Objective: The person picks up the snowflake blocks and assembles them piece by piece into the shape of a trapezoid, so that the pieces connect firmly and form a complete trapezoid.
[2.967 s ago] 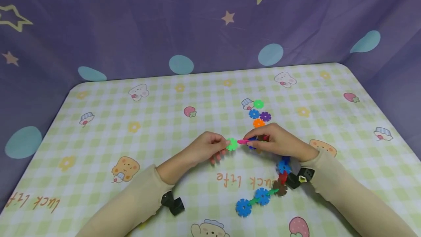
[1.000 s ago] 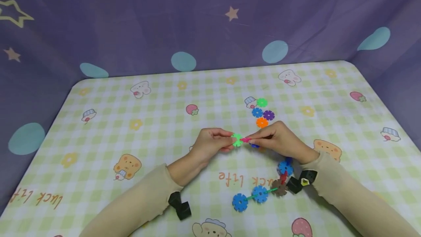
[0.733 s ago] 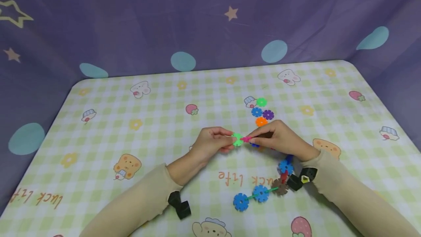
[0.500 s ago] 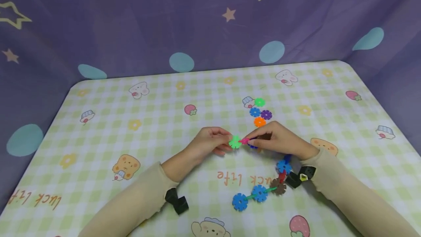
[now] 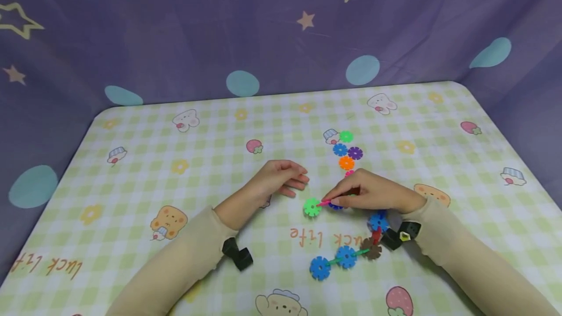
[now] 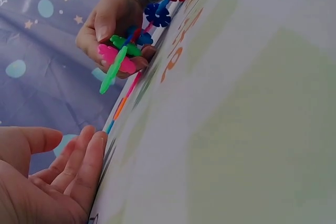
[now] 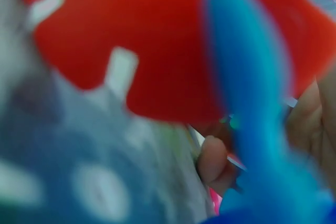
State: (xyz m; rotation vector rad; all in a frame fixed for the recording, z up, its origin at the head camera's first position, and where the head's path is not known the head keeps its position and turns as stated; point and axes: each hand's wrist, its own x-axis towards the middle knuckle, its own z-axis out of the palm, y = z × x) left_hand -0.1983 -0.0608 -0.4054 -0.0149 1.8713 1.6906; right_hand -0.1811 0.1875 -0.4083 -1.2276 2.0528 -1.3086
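My right hand [image 5: 369, 190] pinches a pink notched snowflake disc [image 5: 324, 203] with thumb and forefinger. A light green disc [image 5: 312, 207] is slotted onto its left side. Behind them, partly hidden under the hand, runs a chain of joined discs, curving down to a blue disc [image 5: 319, 268] near me. My left hand [image 5: 278, 179] is apart from the chain, its fingers relaxed and holding nothing, as the left wrist view also shows. In the right wrist view a red disc [image 7: 131, 14] and a blurred blue disc [image 7: 247, 66] cover much of the hand.
Beyond my right hand lie loose discs: orange [image 5: 346, 163], blue [image 5: 340, 149], purple [image 5: 355, 153] and green [image 5: 346, 136]. A pink one is partly hidden by the hand. The checked tablecloth [image 5: 145, 184] reaches back to a purple curtain [image 5: 184, 38].
My left hand has let go of the green disc and moved slightly away, up and left. The right hand has lowered the pink and green discs toward me.
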